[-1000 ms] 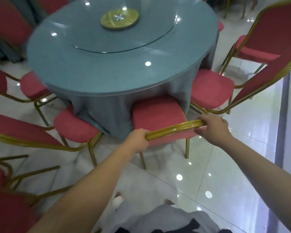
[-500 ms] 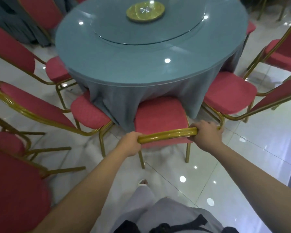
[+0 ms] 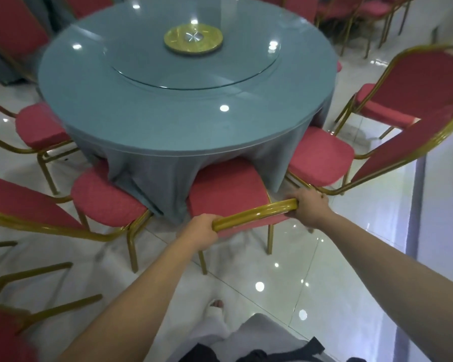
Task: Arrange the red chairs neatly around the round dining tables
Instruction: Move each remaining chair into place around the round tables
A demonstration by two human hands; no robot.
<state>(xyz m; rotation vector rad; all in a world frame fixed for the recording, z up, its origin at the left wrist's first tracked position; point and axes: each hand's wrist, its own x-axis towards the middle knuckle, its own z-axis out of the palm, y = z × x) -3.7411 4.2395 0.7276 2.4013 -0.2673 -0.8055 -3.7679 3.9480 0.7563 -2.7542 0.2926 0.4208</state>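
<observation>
The left hand (image 3: 200,232) and the right hand (image 3: 310,209) each curl tightly round one end of the gold rail (image 3: 254,214) atop a chair (image 3: 225,189). That chair stands at the table's (image 3: 168,126) 6 o'clock, its seat front pushed under the grey cloth (image 3: 162,184). Other chairs (image 3: 102,197) sit at 4, 7 and 9 o'clock.
</observation>
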